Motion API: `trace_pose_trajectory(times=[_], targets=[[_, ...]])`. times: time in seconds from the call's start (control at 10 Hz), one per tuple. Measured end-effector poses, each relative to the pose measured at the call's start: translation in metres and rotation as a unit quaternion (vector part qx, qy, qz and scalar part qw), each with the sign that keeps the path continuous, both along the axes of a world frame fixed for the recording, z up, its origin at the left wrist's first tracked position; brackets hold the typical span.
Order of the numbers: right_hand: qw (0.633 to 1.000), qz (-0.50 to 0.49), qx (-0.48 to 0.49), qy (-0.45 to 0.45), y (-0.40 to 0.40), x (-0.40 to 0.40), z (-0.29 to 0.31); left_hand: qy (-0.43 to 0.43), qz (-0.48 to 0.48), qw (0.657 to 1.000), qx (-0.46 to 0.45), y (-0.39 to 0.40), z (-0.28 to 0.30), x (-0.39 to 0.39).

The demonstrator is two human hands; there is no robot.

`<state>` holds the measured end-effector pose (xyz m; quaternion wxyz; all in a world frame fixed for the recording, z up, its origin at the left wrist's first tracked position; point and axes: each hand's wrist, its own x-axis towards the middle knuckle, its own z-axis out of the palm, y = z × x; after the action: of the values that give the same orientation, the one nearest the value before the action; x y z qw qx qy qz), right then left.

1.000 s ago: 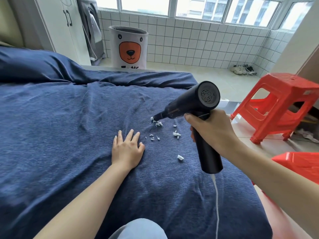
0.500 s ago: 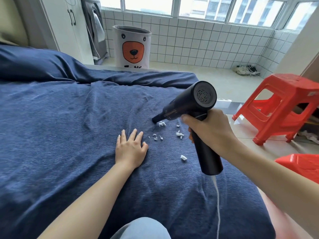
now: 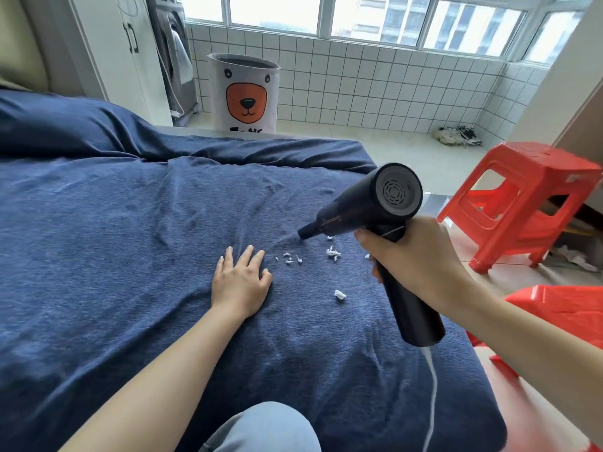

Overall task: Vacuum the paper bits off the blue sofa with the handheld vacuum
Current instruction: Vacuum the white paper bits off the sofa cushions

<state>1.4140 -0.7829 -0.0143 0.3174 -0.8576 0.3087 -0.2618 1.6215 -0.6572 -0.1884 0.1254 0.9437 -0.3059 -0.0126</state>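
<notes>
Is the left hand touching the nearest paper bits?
Apart. The head view shows bare blue sofa between the left hand and the nearest paper bits.

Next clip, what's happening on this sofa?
A person is vacuuming paper bits off a blue sofa. The right hand grips the handle of a black handheld vacuum, its nozzle pointed down at the fabric near the far scraps. The left hand rests flat on the sofa beside the bits. Several white scraps lie between the hands, so the job isn't done. A white cord hangs from the handle.
</notes>
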Motion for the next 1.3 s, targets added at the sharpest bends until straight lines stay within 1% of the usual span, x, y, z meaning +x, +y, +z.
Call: trace_pose_trajectory(times=[0.1,0.2,0.3,0.5,0.6,0.7,0.8,0.9,1.0,1.1,1.2,1.3], targets=[[0.999,0.017,-0.028,-0.002,0.006,-0.005,-0.002,0.003,-0.002,1.000,-0.003,0.002,0.000,0.000],[0.998,0.010,-0.070,0.007,0.004,-0.006,-0.002,0.003,0.001,1.000,-0.001,0.002,-0.001,-0.001],[0.999,-0.006,-0.037,0.003,0.000,-0.007,-0.001,0.001,0.001,1.000,-0.001,0.004,-0.001,-0.002],[0.996,0.042,0.075,-0.010,0.020,-0.016,0.004,-0.004,0.001,1.000,-0.006,0.004,-0.001,-0.002],[0.996,0.057,0.073,-0.004,0.027,-0.017,0.004,-0.002,0.002,1.000,-0.003,0.005,-0.001,-0.002],[0.998,0.045,0.048,0.004,0.027,-0.021,0.005,-0.003,0.002,1.000,-0.003,0.006,-0.002,-0.003],[0.999,0.025,0.043,0.002,0.022,-0.029,0.007,-0.005,0.002,1.000,-0.004,0.006,-0.002,-0.002],[0.997,0.018,0.068,-0.013,0.018,-0.036,0.008,-0.006,0.001,1.000,-0.008,0.006,-0.003,-0.002],[0.997,0.021,0.067,-0.003,0.023,-0.036,0.008,-0.007,0.001,1.000,-0.008,0.007,-0.003,-0.003],[0.994,0.043,0.103,-0.014,0.032,-0.031,0.008,-0.006,0.001,1.000,-0.008,0.006,-0.002,-0.003],[0.995,0.058,0.086,-0.004,0.040,-0.024,0.006,-0.006,0.003,1.000,-0.012,0.006,-0.003,-0.004],[0.996,0.052,0.065,0.009,0.042,-0.023,0.007,-0.007,0.002,1.000,-0.014,0.006,-0.002,-0.003]])
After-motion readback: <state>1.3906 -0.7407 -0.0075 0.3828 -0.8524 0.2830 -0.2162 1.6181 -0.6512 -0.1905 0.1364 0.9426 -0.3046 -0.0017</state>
